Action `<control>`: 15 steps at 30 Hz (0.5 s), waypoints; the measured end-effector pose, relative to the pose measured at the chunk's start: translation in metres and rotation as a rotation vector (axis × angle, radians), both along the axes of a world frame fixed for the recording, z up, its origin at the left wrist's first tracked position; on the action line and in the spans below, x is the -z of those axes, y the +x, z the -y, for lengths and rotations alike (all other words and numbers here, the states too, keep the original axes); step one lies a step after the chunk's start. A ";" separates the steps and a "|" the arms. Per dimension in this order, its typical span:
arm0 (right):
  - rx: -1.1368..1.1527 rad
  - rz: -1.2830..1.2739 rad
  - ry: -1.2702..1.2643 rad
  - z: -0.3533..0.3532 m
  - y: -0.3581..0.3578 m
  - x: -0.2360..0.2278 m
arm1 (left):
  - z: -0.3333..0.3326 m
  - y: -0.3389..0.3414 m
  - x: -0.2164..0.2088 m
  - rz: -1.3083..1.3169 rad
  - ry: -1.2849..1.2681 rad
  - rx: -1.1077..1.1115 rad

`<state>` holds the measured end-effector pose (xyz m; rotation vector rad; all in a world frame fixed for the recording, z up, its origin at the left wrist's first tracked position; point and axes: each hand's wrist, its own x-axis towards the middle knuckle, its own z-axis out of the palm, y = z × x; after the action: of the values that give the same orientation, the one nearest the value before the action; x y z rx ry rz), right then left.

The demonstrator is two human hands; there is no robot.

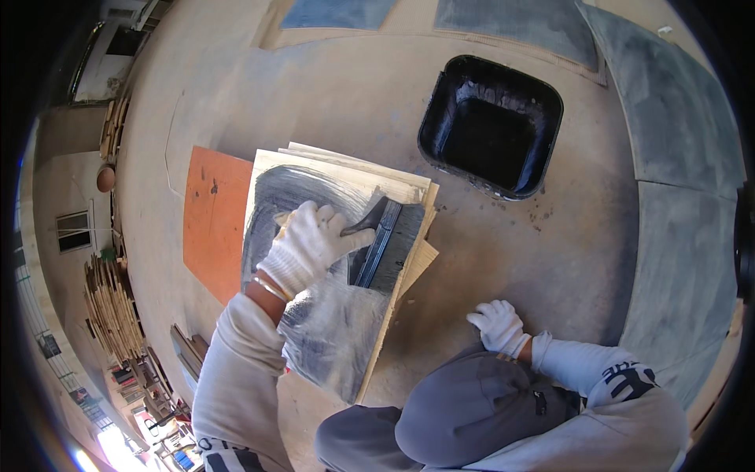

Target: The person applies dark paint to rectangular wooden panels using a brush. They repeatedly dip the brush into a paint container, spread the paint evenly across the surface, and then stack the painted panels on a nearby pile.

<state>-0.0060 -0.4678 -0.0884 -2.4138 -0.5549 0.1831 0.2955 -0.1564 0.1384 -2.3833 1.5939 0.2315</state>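
My left hand (303, 248), in a white knit glove, is closed around the dark handle of a wide flat brush (376, 242). The brush head lies on the right side of the top board (334, 334), a pale wooden sheet streaked with dark grey paint. Bare wood shows along its far edge. More boards (422, 263) are stacked under it, their edges uneven. My right hand (500, 326), also gloved, rests by my right knee with its fingers loosely extended and nothing in them.
A square black tub (491, 130) with dark liquid stands beyond the stack to the right. An orange sheet (214, 216) lies at the stack's left. Grey-coated boards (678, 102) line the floor at the right, with others (519, 27) at the far side. Wood strips (114, 307) are piled at the left.
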 end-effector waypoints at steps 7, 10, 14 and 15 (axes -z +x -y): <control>0.003 0.036 0.016 -0.006 -0.001 0.004 | -0.011 0.030 0.003 0.088 0.078 -0.248; 0.034 0.044 0.003 -0.002 0.001 0.002 | -0.033 0.025 0.000 -0.046 0.223 -0.693; 0.032 0.056 0.051 -0.011 0.005 -0.003 | -0.088 0.025 0.014 -0.028 0.262 -1.266; 0.017 0.059 0.052 -0.011 0.005 -0.003 | -0.093 0.027 0.013 -0.012 0.252 -1.353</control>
<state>-0.0006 -0.4565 -0.0855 -2.3789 -0.5583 0.0891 0.3222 -0.0632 0.1256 -2.7701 -0.2799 0.6128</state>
